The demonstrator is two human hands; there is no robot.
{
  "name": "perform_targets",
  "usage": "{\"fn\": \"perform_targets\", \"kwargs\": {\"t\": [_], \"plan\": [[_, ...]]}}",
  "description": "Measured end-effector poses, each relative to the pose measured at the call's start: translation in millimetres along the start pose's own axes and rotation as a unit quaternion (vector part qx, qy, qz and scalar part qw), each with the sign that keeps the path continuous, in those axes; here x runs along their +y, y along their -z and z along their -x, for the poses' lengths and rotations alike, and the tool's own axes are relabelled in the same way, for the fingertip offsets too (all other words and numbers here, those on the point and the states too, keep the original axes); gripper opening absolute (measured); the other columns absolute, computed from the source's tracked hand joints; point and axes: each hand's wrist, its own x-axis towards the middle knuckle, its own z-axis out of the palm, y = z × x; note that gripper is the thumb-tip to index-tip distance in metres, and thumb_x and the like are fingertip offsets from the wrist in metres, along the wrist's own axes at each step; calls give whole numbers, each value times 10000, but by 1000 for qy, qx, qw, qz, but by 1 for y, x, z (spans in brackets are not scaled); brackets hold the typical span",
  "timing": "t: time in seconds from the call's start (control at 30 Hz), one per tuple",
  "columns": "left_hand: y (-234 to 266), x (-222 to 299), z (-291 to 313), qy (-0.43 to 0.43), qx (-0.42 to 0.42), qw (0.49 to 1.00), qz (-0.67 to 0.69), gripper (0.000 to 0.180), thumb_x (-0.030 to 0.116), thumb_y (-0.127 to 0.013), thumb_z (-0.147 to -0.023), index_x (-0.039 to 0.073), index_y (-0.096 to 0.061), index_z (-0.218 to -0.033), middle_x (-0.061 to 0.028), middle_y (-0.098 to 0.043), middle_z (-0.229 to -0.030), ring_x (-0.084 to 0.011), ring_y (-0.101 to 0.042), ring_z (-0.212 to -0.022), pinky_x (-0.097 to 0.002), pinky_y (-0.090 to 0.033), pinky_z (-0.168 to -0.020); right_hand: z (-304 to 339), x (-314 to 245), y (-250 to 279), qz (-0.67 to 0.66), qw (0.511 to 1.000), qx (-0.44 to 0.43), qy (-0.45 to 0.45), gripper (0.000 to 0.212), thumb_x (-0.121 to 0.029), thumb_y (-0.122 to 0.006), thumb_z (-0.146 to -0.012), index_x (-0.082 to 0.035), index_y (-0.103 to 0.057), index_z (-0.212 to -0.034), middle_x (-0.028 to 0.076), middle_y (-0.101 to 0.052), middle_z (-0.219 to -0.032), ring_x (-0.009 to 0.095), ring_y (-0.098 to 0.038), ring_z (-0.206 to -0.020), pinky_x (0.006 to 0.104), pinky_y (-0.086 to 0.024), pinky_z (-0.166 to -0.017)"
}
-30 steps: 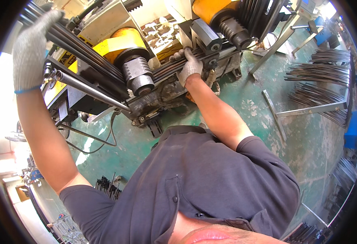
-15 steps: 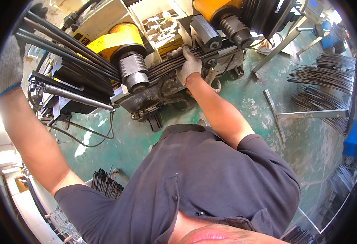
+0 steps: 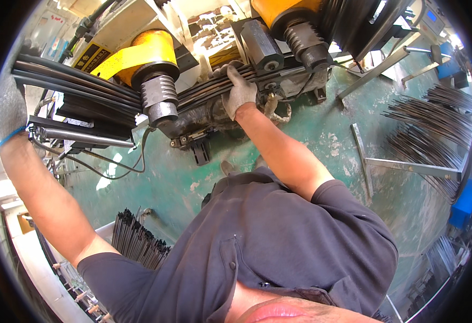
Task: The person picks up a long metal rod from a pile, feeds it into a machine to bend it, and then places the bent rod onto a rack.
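Several long dark metal rods (image 3: 98, 89) run from the far left, past a ridged steel roller (image 3: 159, 97), and along the machine's front rail. At the far left my left hand (image 3: 9, 110), in a grey glove, is closed at the rods' ends; its fingertips are partly hidden. My right hand (image 3: 239, 91), gloved too, wraps over the rods near the middle of the machine, thumb lying on top. Beside it sits a dark hexagonal steel block (image 3: 261, 45). Yellow housings (image 3: 147, 53) carry the ridged rollers on both sides of my right hand.
A coil spring (image 3: 82, 137) and looping black hoses (image 3: 133, 171) are below the rods at left. More rods lie on a metal rack (image 3: 413, 167) at right. A rod bundle (image 3: 136, 239) stands at lower left on the green floor (image 3: 322, 140).
My left hand and the rod ends have come lower, and the rods lie flatter and closer together. My right hand stays on the rods. The whole view has shifted a little.
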Motion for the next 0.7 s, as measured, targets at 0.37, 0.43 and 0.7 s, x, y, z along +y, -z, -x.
{"fn": "perform_targets", "kwargs": {"t": [0.37, 0.43, 0.7], "plan": [[14, -27, 8, 14, -20, 996, -90, 416, 153, -384, -1122, 140, -678, -1417, -73, -752, -1264, -185, -701, -1160, -316, -474, -1110, -3, -12, 18, 88, 991, 74, -66, 127, -137, -728, -969, -123, -717, -1095, 24, -735, -1206, 183, -702, -963, 399, -541, -892], [7, -12, 17, -31, -8, 990, -134, 434, 129, -373, -1111, 143, -677, -1420, -76, -753, -1267, -192, -699, -1171, -321, -477, -1107, -9, -13, 20, 67, 993, 60, -73, 151, -109, -744, -952, -117, -698, -1095, 37, -731, -1203, 189, -698, -951, 403, -554, -879], [-3, 93, 160, 184, 238, 952, 55, 289, 135, -623, -1040, -65, -709, -1229, -141, -713, -1099, -219, -694, -1018, -333, -543, -930, 67, -43, 65, 67, 997, 14, 27, 245, 18, -753, -889, -18, -653, -1110, 91, -730, -980, 239, -722, -853, 409, -596, -763]]}}
